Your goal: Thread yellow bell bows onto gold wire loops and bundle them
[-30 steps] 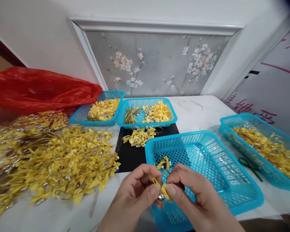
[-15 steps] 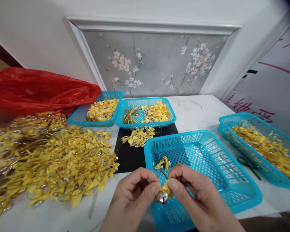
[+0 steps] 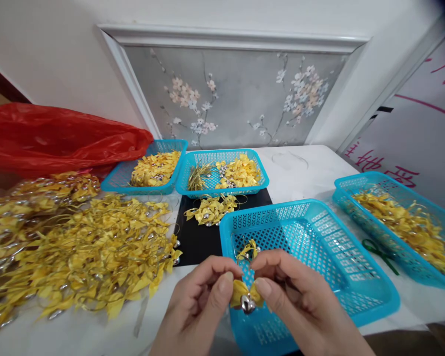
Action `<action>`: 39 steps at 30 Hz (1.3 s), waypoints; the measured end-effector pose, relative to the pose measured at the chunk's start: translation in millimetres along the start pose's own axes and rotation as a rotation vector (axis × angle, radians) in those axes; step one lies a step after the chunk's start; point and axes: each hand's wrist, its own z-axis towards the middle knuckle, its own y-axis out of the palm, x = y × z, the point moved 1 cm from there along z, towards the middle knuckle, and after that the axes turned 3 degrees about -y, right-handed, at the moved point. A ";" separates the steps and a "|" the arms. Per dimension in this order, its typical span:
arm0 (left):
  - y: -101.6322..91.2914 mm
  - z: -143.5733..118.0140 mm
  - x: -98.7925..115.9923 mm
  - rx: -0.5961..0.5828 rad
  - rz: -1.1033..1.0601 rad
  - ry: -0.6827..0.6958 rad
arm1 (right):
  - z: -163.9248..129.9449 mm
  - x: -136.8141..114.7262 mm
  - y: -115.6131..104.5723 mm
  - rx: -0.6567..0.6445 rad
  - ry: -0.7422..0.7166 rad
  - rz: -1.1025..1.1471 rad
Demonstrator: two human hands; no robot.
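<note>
Yellow ribbon bow with a small silver bell is pinched between the left hand and right hand, fingers closed on its two sides, above the near edge of the blue basket on the bench.

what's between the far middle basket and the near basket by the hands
A small heap of yellow bows lies on a black mat between the far basket and the near basket, seen in the head view.
</note>
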 end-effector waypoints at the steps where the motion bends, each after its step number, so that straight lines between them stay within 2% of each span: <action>1: 0.3 -0.1 0.0 -0.039 -0.037 -0.019 | -0.2 0.2 -0.1 -0.003 -0.003 -0.002; 5: 0.2 1.6 -3.6 -0.179 -0.157 -0.070 | 0.2 2.2 0.1 -0.027 -0.006 0.007; 9: 1.5 2.9 -7.3 -0.212 -0.136 -0.060 | 1.2 3.7 1.6 -0.012 -0.018 0.005; 14: 3.3 -2.1 -4.6 -0.122 -0.073 -0.031 | -1.3 6.8 5.4 0.033 0.000 -0.029; 17: -3.3 -5.6 -4.0 -0.064 -0.079 -0.052 | -3.2 9.4 7.5 0.055 -0.012 -0.082; 21: -26.5 -12.0 -13.8 0.094 -0.040 -0.083 | -3.6 10.8 7.8 0.085 -0.029 -0.193; 24: -52.2 -23.8 -33.5 0.264 0.066 -0.060 | -3.5 11.5 5.9 0.094 -0.022 -0.247; 27: -82.8 -43.1 -57.8 0.461 0.365 0.010 | -3.1 14.1 2.1 0.096 -0.030 -0.281; 31: -114.8 -68.0 -76.4 0.645 0.981 0.258 | -0.7 17.5 -4.9 0.042 -0.061 -0.363; 32: -117.9 -71.2 -78.1 0.635 1.117 0.351 | 0.1 17.5 -6.9 0.030 -0.072 -0.385; 34: -118.5 -71.9 -80.7 0.590 1.361 0.443 | 1.4 16.4 -11.5 0.031 -0.102 -0.422; 36: -114.8 -65.9 -84.1 0.535 1.514 0.440 | 1.6 14.5 -17.3 0.049 -0.142 -0.449; 39: -109.8 -50.8 -91.1 0.504 1.582 0.418 | -1.6 12.5 -28.6 0.057 -0.187 -0.491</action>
